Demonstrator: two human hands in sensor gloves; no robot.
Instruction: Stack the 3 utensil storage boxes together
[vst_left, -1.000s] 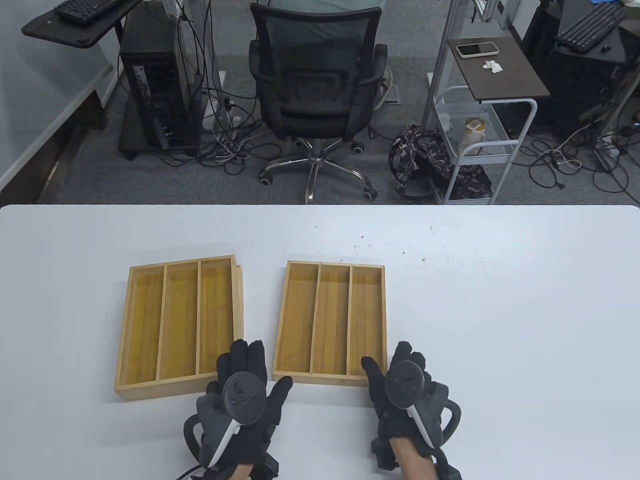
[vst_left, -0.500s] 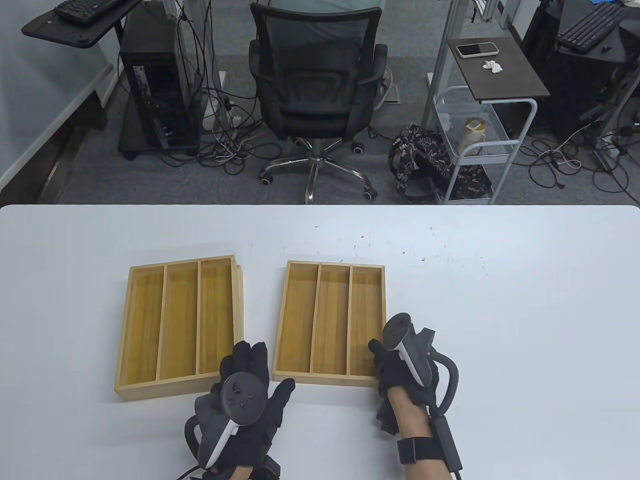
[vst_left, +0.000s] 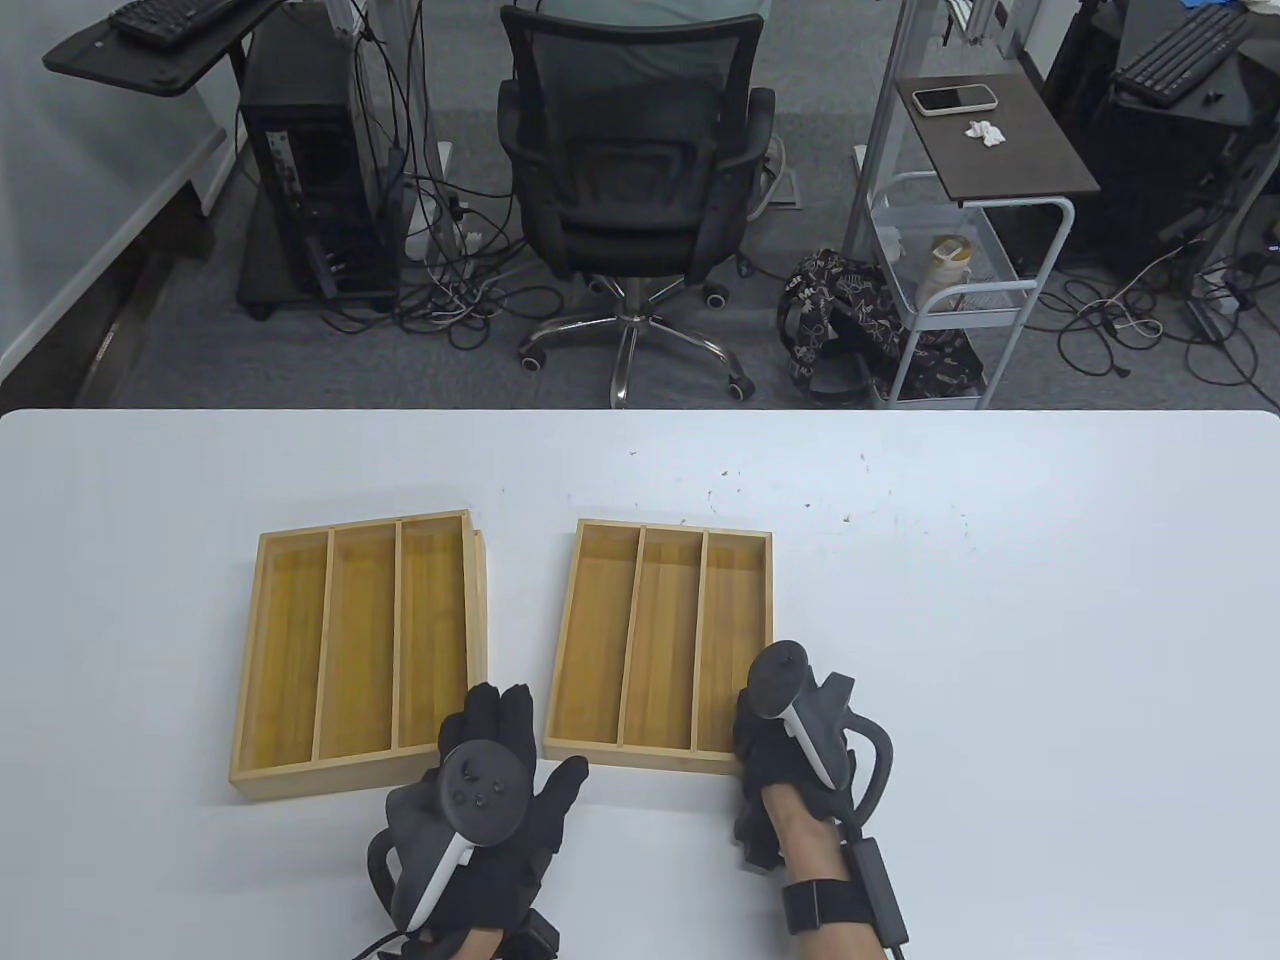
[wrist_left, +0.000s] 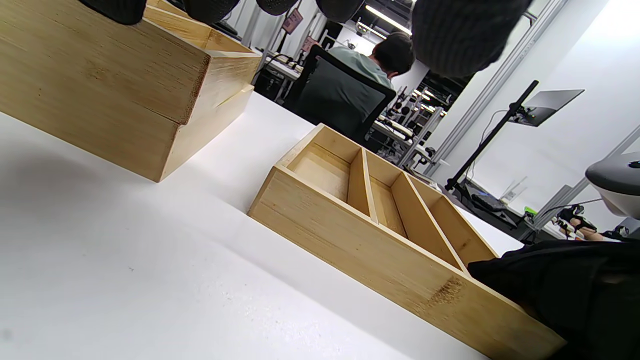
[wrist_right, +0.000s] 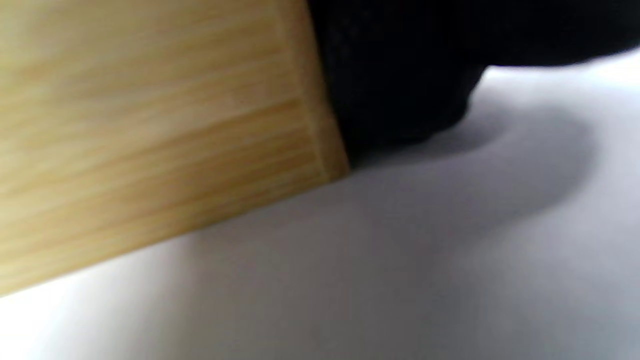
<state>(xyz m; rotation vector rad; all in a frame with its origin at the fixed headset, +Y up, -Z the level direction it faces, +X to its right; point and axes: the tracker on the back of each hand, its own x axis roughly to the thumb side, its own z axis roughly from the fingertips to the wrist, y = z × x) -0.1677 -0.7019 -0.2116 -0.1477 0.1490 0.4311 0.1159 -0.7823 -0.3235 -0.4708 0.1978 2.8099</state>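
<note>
A: From above we see a white desk (vst_left: 1000, 620) before an office chair (vst_left: 630, 190); two stacked bamboo boxes (vst_left: 360, 650) lie left, a single box (vst_left: 665, 645) right, bare desk between and beyond.

B: Our left hand (vst_left: 490, 790) lies spread at the stack's near corner; our right hand (vst_left: 790, 740) grips the single box's near right corner.

A: The left wrist view shows the stack (wrist_left: 115, 90) and the single box (wrist_left: 380, 225) apart.

B: The right wrist view is blurred: a box wall (wrist_right: 150, 125) against our dark glove.

Beyond the white desk (vst_left: 1000, 600) stands a black mesh office chair (vst_left: 630, 170) on grey carpet (vst_left: 1000, 350) strewn with cables. A computer tower (vst_left: 315, 170) sits to its left; to its right are a white wire cart (vst_left: 960, 290) and a dark side table (vst_left: 995, 135) bearing a phone (vst_left: 955, 98).
</note>
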